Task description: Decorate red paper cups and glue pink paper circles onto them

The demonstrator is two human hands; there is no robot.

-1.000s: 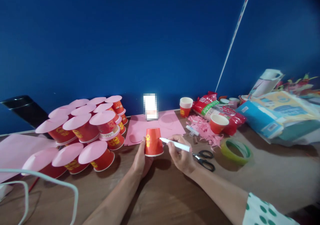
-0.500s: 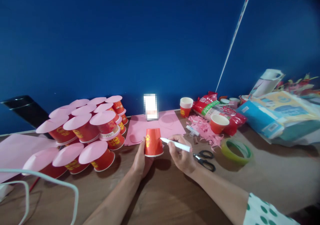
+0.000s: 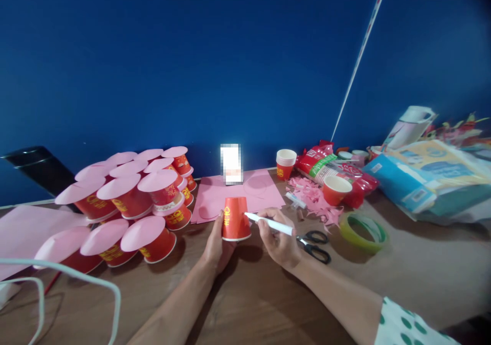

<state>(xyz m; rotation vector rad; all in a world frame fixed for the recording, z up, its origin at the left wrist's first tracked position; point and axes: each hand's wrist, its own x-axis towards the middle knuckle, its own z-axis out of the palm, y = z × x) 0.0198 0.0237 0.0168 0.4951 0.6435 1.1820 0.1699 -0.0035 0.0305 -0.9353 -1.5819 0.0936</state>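
Note:
An upside-down red paper cup [image 3: 237, 219] with yellow lettering is held by my left hand [image 3: 218, 245], whose fingers wrap its left side and lower rim. My right hand [image 3: 279, 238] grips a white marker pen [image 3: 274, 224] like a pencil. The pen's tip points left and meets the upper right part of the cup's side, or hovers just before it. Behind the cup lie pink paper sheets [image 3: 264, 186], one with a circle drawn on it. Close to my right wrist rest black-handled scissors [image 3: 316, 246].
At left stand several red cups topped with pink paper cones [image 3: 142, 232]. A pale cable [image 3: 76, 272] loops in front. To the right are a cup stack [image 3: 286, 163], pink scraps [image 3: 318, 201], an upright cup [image 3: 336, 190], a tape roll [image 3: 362, 232] and a blue package [image 3: 429, 181].
The pen tip has shifted slightly left on the cup's side. My left hand and the cup have barely moved.

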